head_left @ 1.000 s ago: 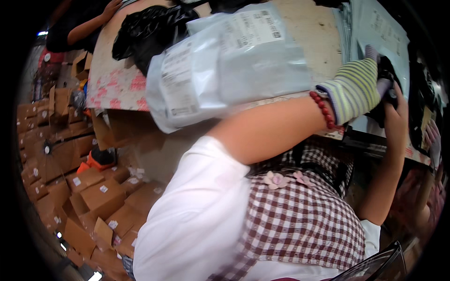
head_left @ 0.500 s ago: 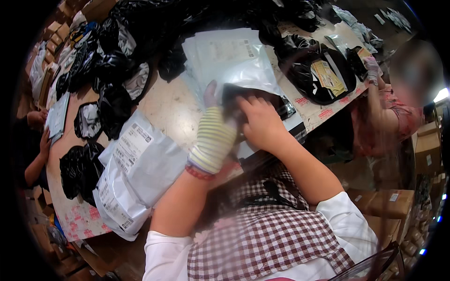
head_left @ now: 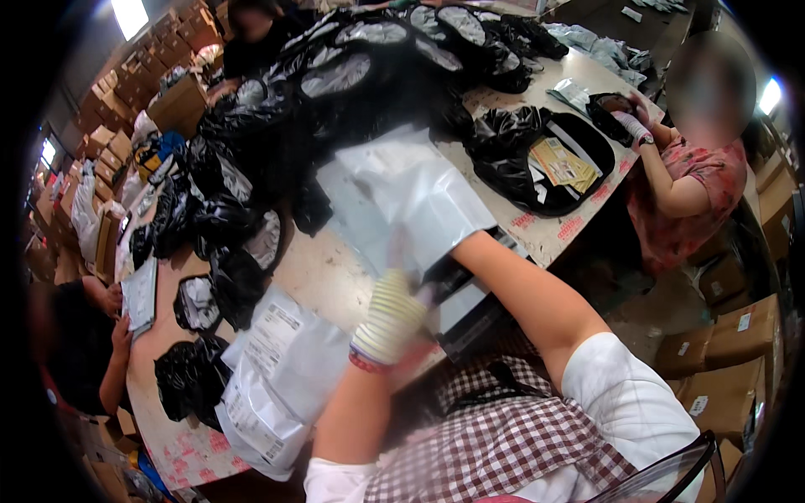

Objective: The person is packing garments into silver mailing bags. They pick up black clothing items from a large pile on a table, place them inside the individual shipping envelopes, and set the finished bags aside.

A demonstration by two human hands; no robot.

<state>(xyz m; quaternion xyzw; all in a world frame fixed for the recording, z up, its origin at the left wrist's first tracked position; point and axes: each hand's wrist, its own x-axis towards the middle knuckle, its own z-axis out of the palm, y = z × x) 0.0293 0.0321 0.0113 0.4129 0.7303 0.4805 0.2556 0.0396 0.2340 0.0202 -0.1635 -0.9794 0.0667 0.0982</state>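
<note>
A white plastic mailing bag (head_left: 428, 180) lies on top of a stack of similar bags in front of me. My right forearm (head_left: 528, 285) reaches into or under its near edge, and the bag hides that hand. My left hand (head_left: 390, 310), in a yellow-and-white striped glove, is at the bag's near left side; its fingers are smeared by motion. Just right of the glove, something dark shows below the bag's edge. Whether either hand grips anything cannot be made out.
Filled white mailing bags (head_left: 285, 360) lie to my left. Black plastic bags (head_left: 235, 193) heap up across the table (head_left: 314, 272). An open black bag (head_left: 579, 155) holds yellow cards at the right. Co-workers handle packages at left and right. Cardboard boxes (head_left: 725, 335) stand at the right.
My right hand has gone from view at the white bag's near edge. That edge now covers the dark area where both hands were. The whole view has shifted, showing more of the room.
</note>
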